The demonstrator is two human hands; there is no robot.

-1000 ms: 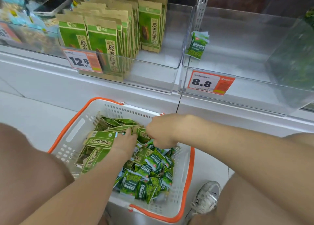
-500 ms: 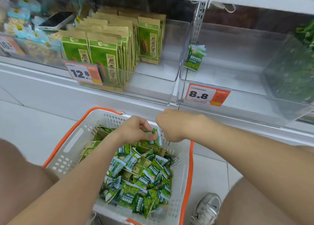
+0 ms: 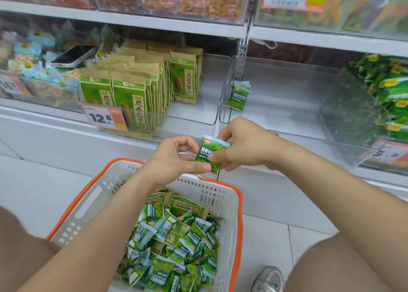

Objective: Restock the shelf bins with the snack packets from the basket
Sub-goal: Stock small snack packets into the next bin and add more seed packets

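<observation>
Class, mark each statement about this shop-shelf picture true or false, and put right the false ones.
1. Both the left hand and the right hand pinch one small green snack packet above the white plastic basket with an orange rim. True.
2. The clear plastic bin behind the hands is packed full. False: only a lone green packet leans at its left wall.
3. A phone lies left of the tall brown-and-green pouches. True.
4. The orange price tag below those pouches reads 26.8. False: it reads 12.8.
5. The basket holds nothing. False: a heap of green packets lies in it.
</observation>
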